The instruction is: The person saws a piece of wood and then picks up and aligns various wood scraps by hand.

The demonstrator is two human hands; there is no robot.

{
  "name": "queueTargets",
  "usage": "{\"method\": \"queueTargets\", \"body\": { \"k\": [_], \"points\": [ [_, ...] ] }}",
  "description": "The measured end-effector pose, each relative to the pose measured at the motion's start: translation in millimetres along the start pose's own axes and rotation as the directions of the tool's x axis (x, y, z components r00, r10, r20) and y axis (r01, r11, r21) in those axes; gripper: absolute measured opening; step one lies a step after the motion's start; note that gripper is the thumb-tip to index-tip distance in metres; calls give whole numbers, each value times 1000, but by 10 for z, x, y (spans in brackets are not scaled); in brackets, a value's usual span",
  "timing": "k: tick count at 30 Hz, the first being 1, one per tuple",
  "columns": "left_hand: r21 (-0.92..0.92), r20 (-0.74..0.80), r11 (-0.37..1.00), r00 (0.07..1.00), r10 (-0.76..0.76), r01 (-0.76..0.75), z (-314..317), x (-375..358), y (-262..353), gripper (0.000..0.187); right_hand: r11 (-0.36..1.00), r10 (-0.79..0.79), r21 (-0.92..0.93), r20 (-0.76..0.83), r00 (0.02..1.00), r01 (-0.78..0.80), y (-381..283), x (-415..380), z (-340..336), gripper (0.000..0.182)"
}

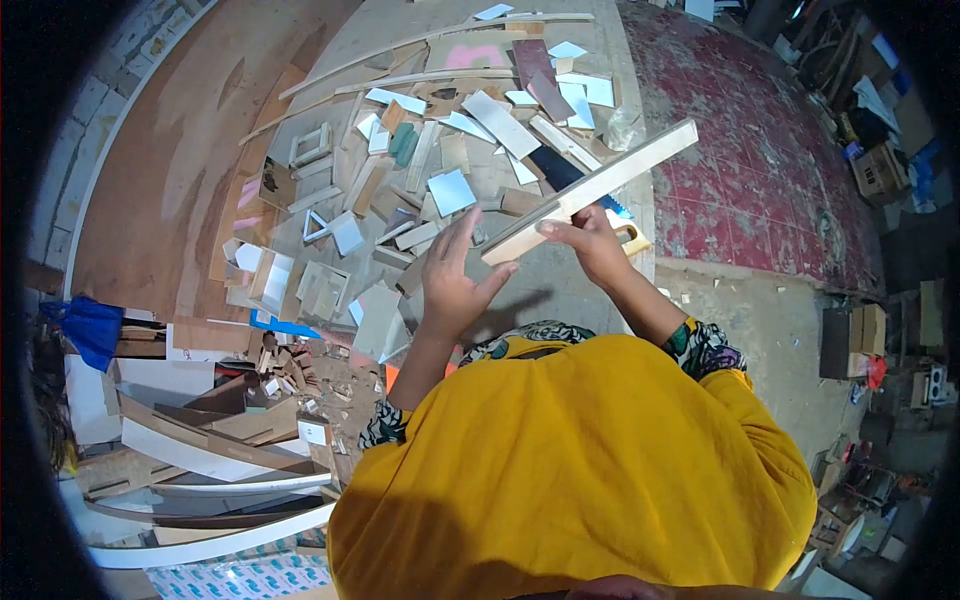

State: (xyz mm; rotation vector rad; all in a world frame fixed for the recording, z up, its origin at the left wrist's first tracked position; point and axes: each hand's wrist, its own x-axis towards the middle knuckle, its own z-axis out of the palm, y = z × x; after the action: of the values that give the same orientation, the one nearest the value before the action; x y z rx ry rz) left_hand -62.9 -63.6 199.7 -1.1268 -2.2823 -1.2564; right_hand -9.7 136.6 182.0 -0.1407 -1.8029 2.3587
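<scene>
Above the surface (590, 290), at its near edge, a long pale wooden strip (600, 185) is held up in the air, slanting from the person's hands up and away to the right. The right hand (590, 245) has its grip pinching the strip near the lower end, fingers curled over the top edge and thumb beneath. The left hand (452, 285) is spread, fingers splayed, its thumb touching or just beside that same lower end; it does not look closed on the wood.

By its look the strip is stiff, dry and light: a straight, thin, square-edged offcut that one hand can carry. Held near one end, the long free part would likely lever against the fingers, so a hold nearer the middle would balance better. The cut edges may be rough or splintery.

Beyond the strip, the surface carries a heap of scraps (420, 190) of board, pale blue, white and brown. A handsaw (575, 180) lies just beneath the strip, with its handle nearest the right hand.
</scene>
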Motion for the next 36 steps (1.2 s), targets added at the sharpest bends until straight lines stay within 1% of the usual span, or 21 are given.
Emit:
{"method": "queueTargets", "body": {
  "k": [2,3,5,6,8,15,17,18,20,21,23,24,25,27,28,29,31,32,34,35,36],
  "points": [
    [-67,-26,998,1000,-7,5,7,-28,7,59,975,53,217,-67,996,-37,-25,-9,4,15],
    [-63,-26,998,1000,-9,8,9,-36,11,59,975,54,220,-63,997,-39,-7,0,-35,15],
    [-92,-62,995,997,41,-47,13,-78,25,46,907,151,392,41,988,-155,56,14,-147,15],
    [-87,-61,996,998,32,-37,5,-74,63,46,890,168,426,21,986,-161,79,13,-137,16],
    [-136,-73,990,997,27,-37,-15,-27,146,38,880,194,433,45,980,-194,128,2,-160,17],
    [-265,-105,963,994,12,-40,10,8,162,33,840,226,497,42,973,-217,90,-15,-79,20],
    [-264,-19,965,1000,-11,6,-16,21,120,36,852,221,477,44,974,-215,80,9,-96,19],
    [-269,-17,963,1000,-14,9,-25,33,126,36,905,187,390,-2,982,-172,44,24,-73,18],
    [-107,58,993,997,58,-52,-43,124,129,50,980,99,181,-91,991,-81,-22,40,-9,17],
    [-110,61,993,996,57,-50,8,157,136,50,980,101,182,-94,990,-83,-105,34,57,17],
    [141,55,990,998,-4,-4,189,223,182,64,964,7,-266,-6,1000,-9,-252,21,221,20],
    [163,57,986,998,17,-26,270,254,151,69,968,-59,-247,-22,998,52,-206,34,285,23],
    [164,57,986,998,14,-23,337,255,122,69,968,-56,-246,-20,998,49,-124,62,312,23],
    [27,70,982,979,-191,189,431,256,60,63,907,-253,-360,-53,966,218,44,164,342,25],
    [28,67,982,980,-187,185,451,263,29,63,890,-334,-348,-59,941,294,84,202,358,29],
    [-29,58,979,978,-201,203,468,269,6,60,889,-338,-348,-60,939,298,99,207,337,29],
    [-87,54,973,977,-208,212,496,273,-39,57,850,-270,-474,-19,963,229,-19,162,358,27],
    [-133,47,971,980,-195,200,504,275,-64,55,849,-276,-474,-24,961,232,-53,155,356,27],
    [-180,41,967,983,-177,181,521,281,-119,54,744,-269,-620,63,961,249,-113,156,345,27],
    [-240,57,951,981,-185,194,528,274,-148,52,743,-273,-620,60,960,250,-149,158,333,27],
    [-300,73,931,978,-196,209,516,273,-150,50,728,-270,-620,132,954,291,-187,156,312,29]
  ]
}}
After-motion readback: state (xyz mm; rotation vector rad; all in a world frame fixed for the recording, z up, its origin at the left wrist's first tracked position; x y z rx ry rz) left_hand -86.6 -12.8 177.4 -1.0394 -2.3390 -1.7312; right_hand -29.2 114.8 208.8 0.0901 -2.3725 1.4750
